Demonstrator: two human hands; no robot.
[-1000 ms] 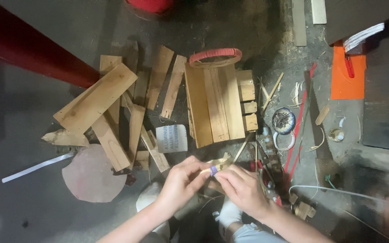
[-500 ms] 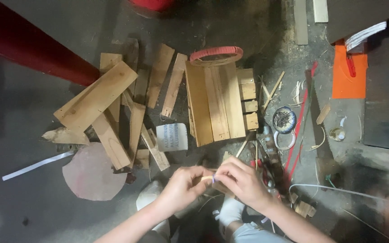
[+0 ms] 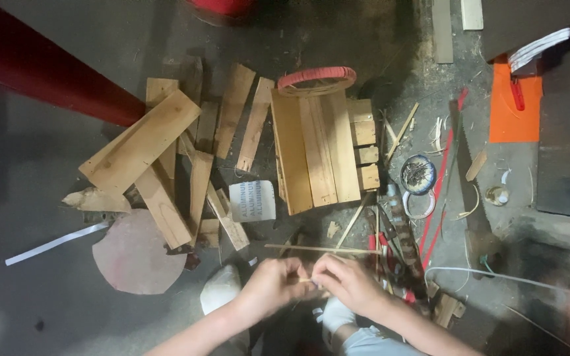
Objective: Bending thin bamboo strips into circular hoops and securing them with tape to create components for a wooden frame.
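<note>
Both hands, left hand (image 3: 273, 285) and right hand (image 3: 346, 282), pinch a small stick (image 3: 307, 281).

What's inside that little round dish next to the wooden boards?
The little round dish holds a dark tangle of thin pieces, perhaps small nails or wire; they are too small to tell. Its bottom is covered by them. A white ring lies just below it.
</note>
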